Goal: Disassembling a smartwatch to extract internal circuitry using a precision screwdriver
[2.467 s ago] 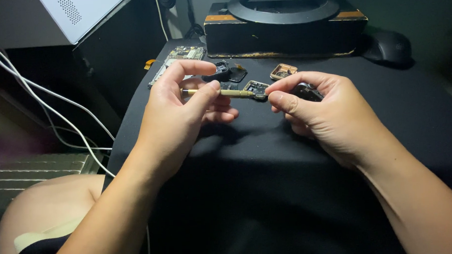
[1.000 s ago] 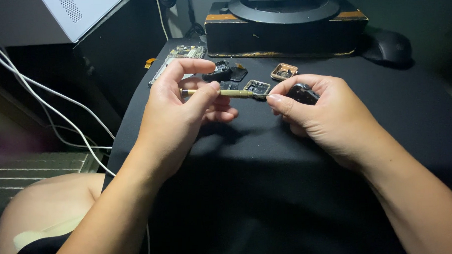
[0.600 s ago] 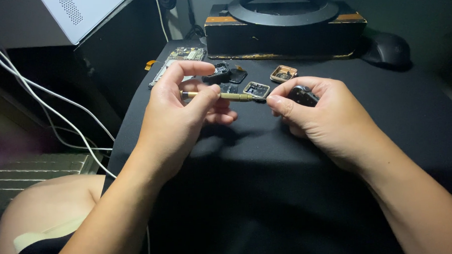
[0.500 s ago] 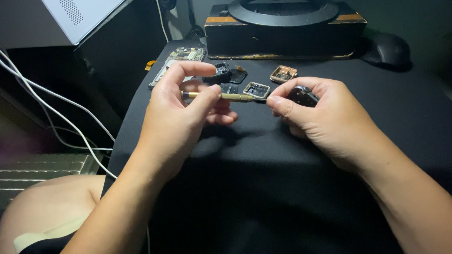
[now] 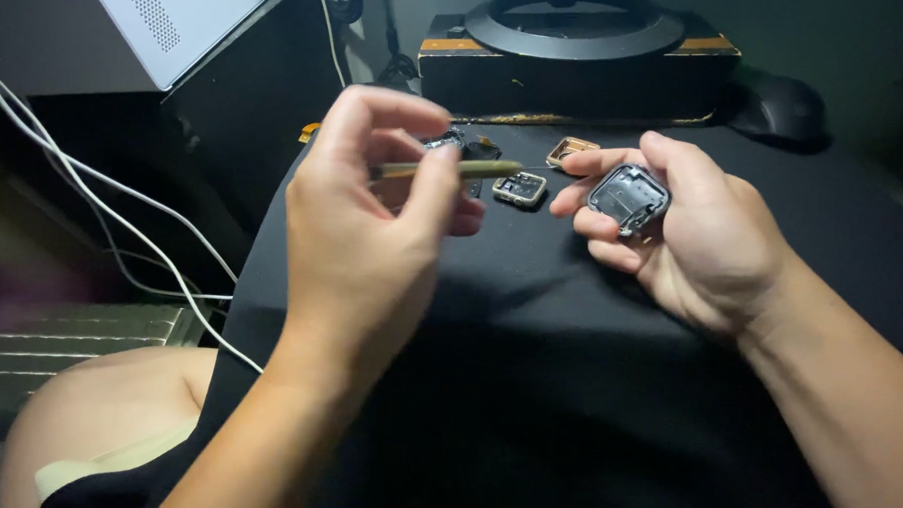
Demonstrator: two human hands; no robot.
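The left hand (image 5: 371, 227) is closed in a pinch on a slim olive-green metal tool (image 5: 449, 169), thumb pressed against the bent index and middle fingers around the shaft, the remaining fingers curled loosely beneath. The tool lies nearly level, its long axis running left to right, and its free end points right, toward the other hand, tapering to a fine tip too thin to make out clearly. The right hand (image 5: 701, 240) is cupped, palm turned inward, with a small dark grey rounded-square casing (image 5: 629, 199) gripped between the thumb below and the index and middle fingers above; the casing's hollow inner face is tilted up toward the camera. The tool's tip and the casing are apart, with a gap between them. Both hands hover just above a black cloth-covered table (image 5: 536, 381). On the cloth between and behind the hands lie a small square grey module with a pale rim (image 5: 519, 189), a small copper-coloured square frame (image 5: 571, 150) just beyond it, and some dark parts partly hidden behind the left fingers. Farther back stand a black box with orange edging (image 5: 575, 64) and a black computer mouse (image 5: 779, 107). White cables (image 5: 99, 196) hang at the left.
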